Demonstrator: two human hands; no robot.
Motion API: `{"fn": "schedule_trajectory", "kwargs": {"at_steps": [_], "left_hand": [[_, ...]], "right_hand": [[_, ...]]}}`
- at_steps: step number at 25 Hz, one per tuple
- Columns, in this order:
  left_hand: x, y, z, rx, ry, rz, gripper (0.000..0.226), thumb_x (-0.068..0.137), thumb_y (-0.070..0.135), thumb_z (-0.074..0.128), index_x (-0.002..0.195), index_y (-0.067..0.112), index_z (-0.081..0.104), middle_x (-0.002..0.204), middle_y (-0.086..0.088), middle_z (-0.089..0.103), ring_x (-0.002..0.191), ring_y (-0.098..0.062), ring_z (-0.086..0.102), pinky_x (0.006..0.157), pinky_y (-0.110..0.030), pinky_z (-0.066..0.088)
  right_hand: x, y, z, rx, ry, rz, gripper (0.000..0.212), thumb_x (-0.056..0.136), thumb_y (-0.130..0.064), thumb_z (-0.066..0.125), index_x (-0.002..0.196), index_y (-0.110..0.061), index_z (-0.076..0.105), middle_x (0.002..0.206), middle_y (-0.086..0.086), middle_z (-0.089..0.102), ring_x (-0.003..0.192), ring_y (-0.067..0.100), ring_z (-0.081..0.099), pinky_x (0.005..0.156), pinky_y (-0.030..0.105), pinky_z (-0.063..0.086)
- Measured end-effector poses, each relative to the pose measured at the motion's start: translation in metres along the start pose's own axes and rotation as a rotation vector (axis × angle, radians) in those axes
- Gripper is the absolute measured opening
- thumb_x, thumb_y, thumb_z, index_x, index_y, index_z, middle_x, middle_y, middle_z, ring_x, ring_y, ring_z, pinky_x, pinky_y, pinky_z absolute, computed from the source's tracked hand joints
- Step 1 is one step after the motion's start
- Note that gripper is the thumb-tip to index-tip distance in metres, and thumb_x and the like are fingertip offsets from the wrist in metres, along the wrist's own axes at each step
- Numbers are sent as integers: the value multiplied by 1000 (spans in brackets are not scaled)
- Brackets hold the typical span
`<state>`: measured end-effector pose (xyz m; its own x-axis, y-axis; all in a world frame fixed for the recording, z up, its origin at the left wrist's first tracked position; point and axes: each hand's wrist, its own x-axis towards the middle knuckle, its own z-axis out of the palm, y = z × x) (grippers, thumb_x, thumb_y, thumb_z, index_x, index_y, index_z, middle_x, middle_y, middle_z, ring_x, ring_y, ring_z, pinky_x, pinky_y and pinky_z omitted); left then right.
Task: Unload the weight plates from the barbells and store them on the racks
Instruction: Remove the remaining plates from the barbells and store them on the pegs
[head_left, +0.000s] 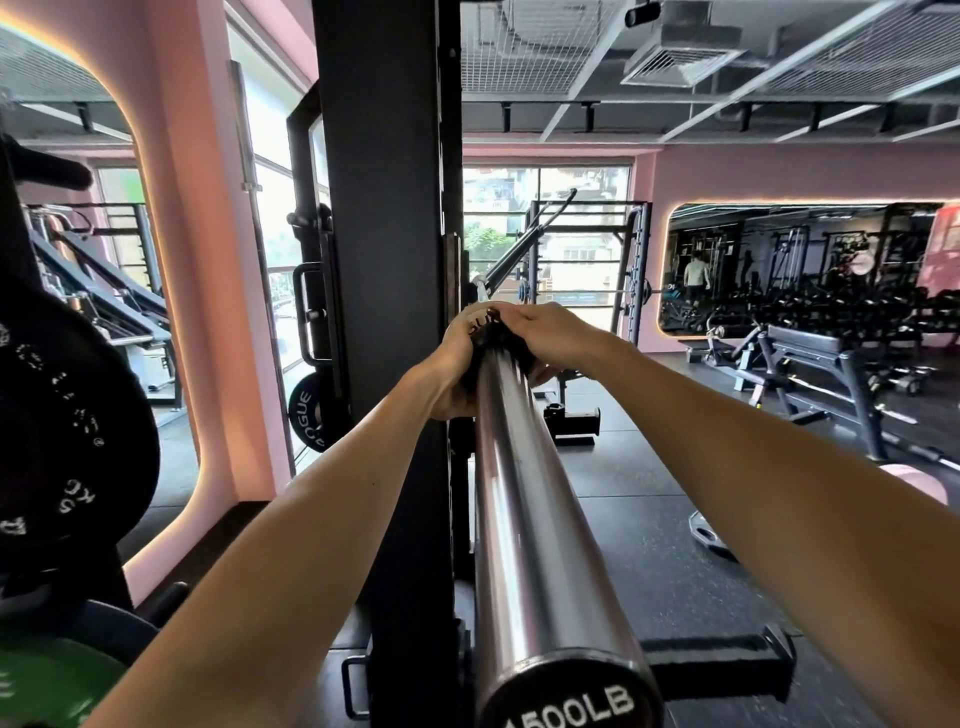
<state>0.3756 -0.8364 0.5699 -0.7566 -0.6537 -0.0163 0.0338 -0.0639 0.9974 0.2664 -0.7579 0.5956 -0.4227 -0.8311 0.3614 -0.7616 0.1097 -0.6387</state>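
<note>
Sleeve: I look straight down the chrome barbell sleeve (524, 519), its end cap stamped 1500LB nearest me, so anything I free can slide toward me and off.
Hands: my left hand (457, 369) and right hand (545, 332) meet at the far end of the sleeve, one on each side, to share the load and keep it level.
Grip: both sets of fingers are curled round a small dark thing seated on the sleeve; it may be a small plate or a collar, too hidden by my hands to say which.
Its look: dark, with a pale rim bearing letters I cannot read.
Rack upright: the black post (387, 260) stands just left of the bar.
Stored plates: a black weight plate (62, 436) already hangs at my left.
</note>
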Motion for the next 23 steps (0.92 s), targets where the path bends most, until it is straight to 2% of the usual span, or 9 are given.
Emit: {"fn": "schedule_trajectory", "kwargs": {"at_steps": [3, 5, 7, 11, 13, 15, 18, 20, 23], "left_hand": [[7, 4, 4, 68, -9, 147, 67, 90, 70, 34, 109, 17, 71, 106, -17, 70, 87, -27, 68, 67, -33, 59], [13, 4, 8, 103, 46, 249, 50, 95, 54, 43, 105, 13, 71, 107, -16, 69, 86, -22, 66, 58, -23, 56], [16, 2, 7, 115, 58, 253, 40, 93, 46, 47, 105, 14, 68, 106, -13, 68, 86, -20, 66, 58, -24, 56], [20, 0, 3, 125, 32, 129, 56, 79, 55, 52, 107, 9, 68, 94, -11, 74, 85, -24, 71, 70, -32, 58], [21, 3, 7, 112, 86, 185, 45, 81, 43, 52, 92, 2, 67, 69, -3, 73, 61, -8, 69, 58, -16, 53], [19, 3, 8, 106, 100, 205, 35, 86, 37, 51, 82, 4, 65, 60, -1, 69, 47, -4, 63, 47, -12, 48], [9, -2, 1, 42, -25, 30, 50, 87, 47, 53, 100, 1, 69, 75, -13, 72, 58, -21, 69, 49, -25, 54], [6, -5, -5, 42, -34, 2, 59, 87, 56, 50, 110, 4, 67, 87, -14, 72, 66, -22, 71, 52, -27, 55], [-1, -13, 1, 30, 128, 71, 70, 92, 62, 42, 136, 9, 48, 109, -13, 64, 76, -17, 65, 53, -21, 54]], "right_hand": [[0, 18, -4, 242, 108, 105, 10, 88, -16, 62, 88, -19, 71, 100, 17, 71, 93, 36, 68, 89, 50, 54], [1, 28, -1, 319, 172, 192, 17, 74, -4, 68, 71, -20, 67, 94, 19, 72, 89, 37, 69, 85, 51, 57], [4, 36, 7, 399, 218, 254, 11, 65, -4, 73, 71, -12, 68, 90, 22, 72, 83, 39, 71, 77, 51, 59], [6, 39, 16, 522, 262, 353, 45, 54, -15, 76, 92, 7, 66, 89, 24, 71, 73, 37, 72, 65, 49, 61], [6, 37, 16, 500, 263, 367, 37, 65, -10, 71, 97, 7, 64, 88, 23, 70, 73, 35, 72, 63, 47, 61], [6, 36, 18, 518, 260, 378, 35, 70, -11, 69, 99, 6, 63, 89, 22, 70, 74, 34, 72, 64, 48, 61], [1, 37, 20, 514, 246, 362, 36, 71, -23, 69, 96, 3, 66, 90, 20, 71, 76, 34, 72, 68, 50, 61], [-9, 33, 20, 516, 233, 343, 29, 76, -25, 68, 91, 0, 68, 88, 19, 72, 72, 32, 73, 68, 48, 62], [-31, 31, 21, 538, 191, 308, 15, 89, -20, 63, 83, -7, 68, 76, 10, 71, 58, 21, 70, 61, 33, 60]]}}
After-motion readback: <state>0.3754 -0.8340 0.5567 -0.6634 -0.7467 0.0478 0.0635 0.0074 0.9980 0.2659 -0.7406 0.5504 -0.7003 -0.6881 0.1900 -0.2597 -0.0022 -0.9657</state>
